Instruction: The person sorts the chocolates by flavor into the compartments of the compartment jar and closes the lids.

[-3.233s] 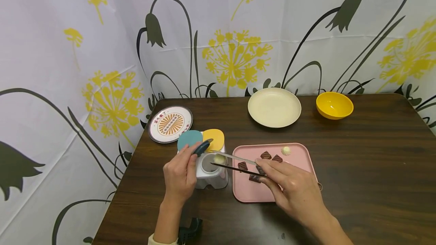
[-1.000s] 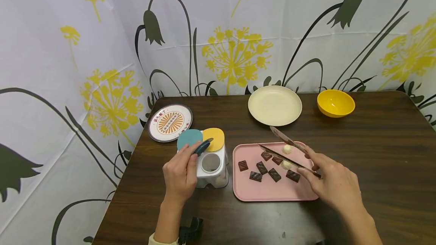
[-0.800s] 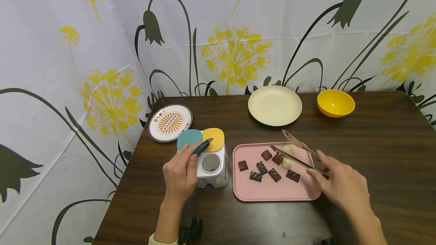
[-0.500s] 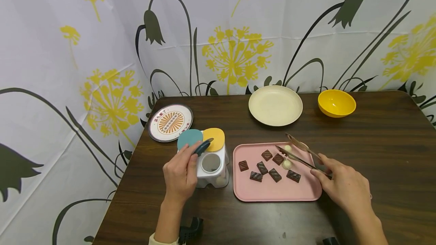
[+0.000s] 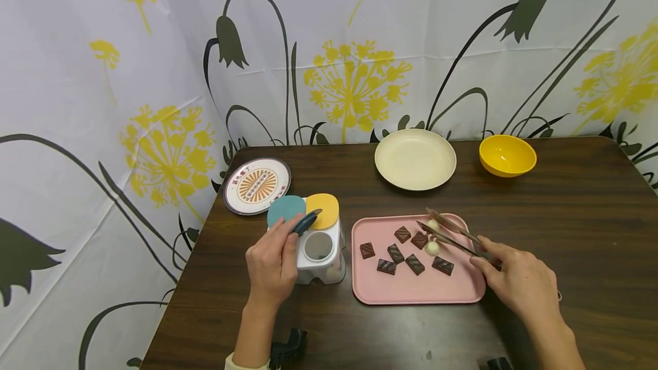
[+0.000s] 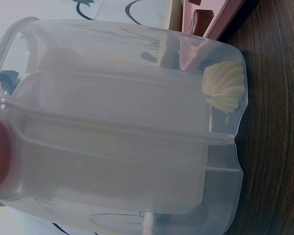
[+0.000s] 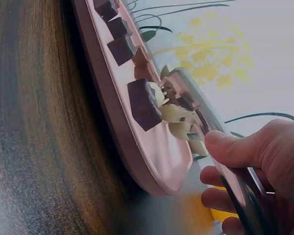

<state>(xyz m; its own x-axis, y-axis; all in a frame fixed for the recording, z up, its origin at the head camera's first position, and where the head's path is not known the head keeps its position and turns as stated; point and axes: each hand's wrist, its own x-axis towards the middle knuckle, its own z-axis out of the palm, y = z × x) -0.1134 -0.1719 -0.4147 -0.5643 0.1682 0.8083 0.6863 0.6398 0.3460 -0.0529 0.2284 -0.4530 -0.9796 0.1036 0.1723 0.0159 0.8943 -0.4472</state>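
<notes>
My left hand [image 5: 271,264] pinches the raised dark blue lid [image 5: 305,221] of a storage box [image 5: 321,273] with a round opening. Through its clear wall in the left wrist view, a white shell-shaped chocolate [image 6: 223,87] lies at the bottom. My right hand [image 5: 524,281] grips metal tongs [image 5: 452,240] over the far right of a pink tray [image 5: 411,294]. The tongs' tips lie either side of a white chocolate [image 5: 433,224], partly hidden; contact is unclear. Nearer sits another white chocolate [image 5: 432,249]. Several dark chocolates [image 5: 414,264] are spread across the tray.
The box's teal lid [image 5: 285,210] and yellow lid [image 5: 324,210] are down. A printed plate [image 5: 257,185] lies behind the box at left. At the back stand a cream plate [image 5: 415,160] and a yellow bowl [image 5: 507,156].
Earlier, the tongs held a white chocolate at the box's opening. My right hand has since moved right with them to the tray, and their tips have drawn closer together. My left hand stays put.
</notes>
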